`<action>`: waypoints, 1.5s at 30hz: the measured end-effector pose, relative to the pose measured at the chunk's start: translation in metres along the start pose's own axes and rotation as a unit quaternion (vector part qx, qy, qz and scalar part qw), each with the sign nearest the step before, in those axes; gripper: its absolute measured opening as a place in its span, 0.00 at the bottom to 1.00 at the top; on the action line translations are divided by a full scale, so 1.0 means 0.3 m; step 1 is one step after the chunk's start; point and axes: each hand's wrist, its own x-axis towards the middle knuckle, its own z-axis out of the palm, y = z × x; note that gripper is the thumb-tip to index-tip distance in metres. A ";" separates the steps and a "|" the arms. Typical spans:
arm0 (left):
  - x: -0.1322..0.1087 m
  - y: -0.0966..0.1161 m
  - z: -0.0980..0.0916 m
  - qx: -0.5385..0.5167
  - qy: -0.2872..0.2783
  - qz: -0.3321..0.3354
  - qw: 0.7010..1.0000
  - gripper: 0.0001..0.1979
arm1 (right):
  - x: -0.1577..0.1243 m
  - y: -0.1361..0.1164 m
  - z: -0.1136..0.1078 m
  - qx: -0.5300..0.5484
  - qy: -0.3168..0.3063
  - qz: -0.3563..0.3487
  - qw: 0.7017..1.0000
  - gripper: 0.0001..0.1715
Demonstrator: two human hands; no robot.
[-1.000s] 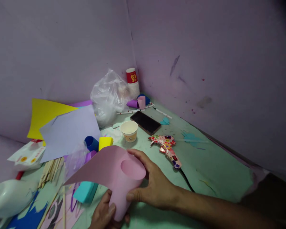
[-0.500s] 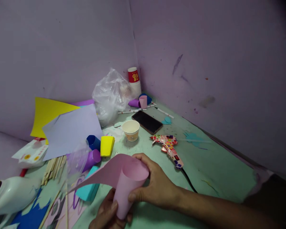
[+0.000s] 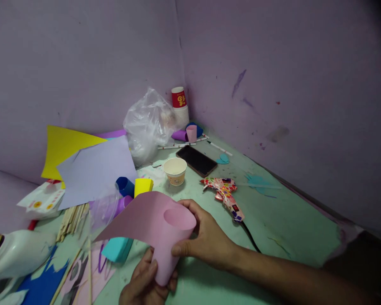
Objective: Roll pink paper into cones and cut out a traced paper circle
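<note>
A pink paper sheet [image 3: 147,222] is rolled into a cone shape low in the middle of the view, its loose flap trailing up and left. My right hand [image 3: 206,241] wraps round the cone's wide open top, thumb on the front. My left hand [image 3: 144,281] grips the narrow lower end from below, fingers curled round it. Just behind the cone lie small paper cups: a yellow cup [image 3: 142,185], a blue cup [image 3: 124,186] and a purple cup [image 3: 122,203]. A teal block [image 3: 117,249] lies beside the cone on the green table [image 3: 273,224].
A patterned glue gun [image 3: 225,195] with a black cord lies right of centre. Behind it are a black phone [image 3: 197,160], a small paper bowl [image 3: 175,170], a plastic bag [image 3: 147,125], stacked cups [image 3: 179,103], yellow and lilac sheets [image 3: 89,167], wooden sticks [image 3: 71,216] and a white bottle [image 3: 15,256].
The cone's loose flap dipped and then rose again as both hands turned the roll; the hands stay at the same spot, still gripping it.
</note>
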 end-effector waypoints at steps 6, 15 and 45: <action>-0.031 0.006 0.046 0.009 0.035 0.028 0.999 0.12 | 0.015 0.001 -0.016 -0.004 0.002 0.005 1.000 0.36; -0.043 -0.007 0.032 0.080 0.010 0.159 0.984 0.26 | 0.022 0.007 -0.026 0.025 -0.020 0.040 0.999 0.37; -0.104 0.000 -0.028 0.156 -0.193 0.257 0.934 0.30 | 0.023 0.008 -0.004 0.203 0.131 0.230 0.943 0.17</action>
